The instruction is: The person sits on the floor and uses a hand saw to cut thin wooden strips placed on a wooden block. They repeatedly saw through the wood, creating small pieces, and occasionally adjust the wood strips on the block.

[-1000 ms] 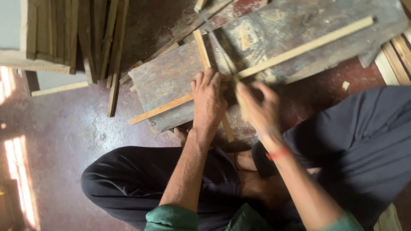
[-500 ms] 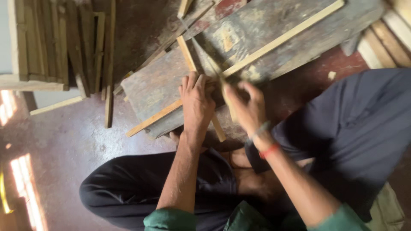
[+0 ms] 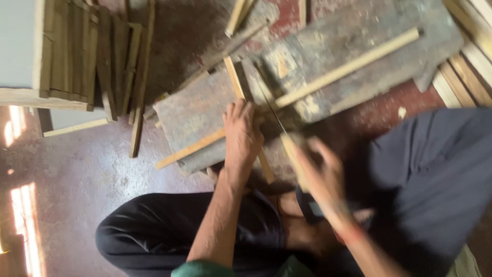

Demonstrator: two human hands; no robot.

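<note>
A: Your left hand [image 3: 242,134] presses flat, fingers open, on the long wooden strip [image 3: 328,77] lying across the grey board [image 3: 205,113].

B: Your right hand [image 3: 320,174], at 4 o'clock from it, grips the saw handle [image 3: 292,156], blurred. Press firmly; make even strokes.

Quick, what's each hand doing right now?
Left hand: flat, fingers spread, pressing down on a thin wooden strip on the worn board.
Right hand: blurred, closed around a saw handle.

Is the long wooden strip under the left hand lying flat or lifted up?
Lying flat. The long strip rests along the grey board, and the left hand presses down on it.
</note>
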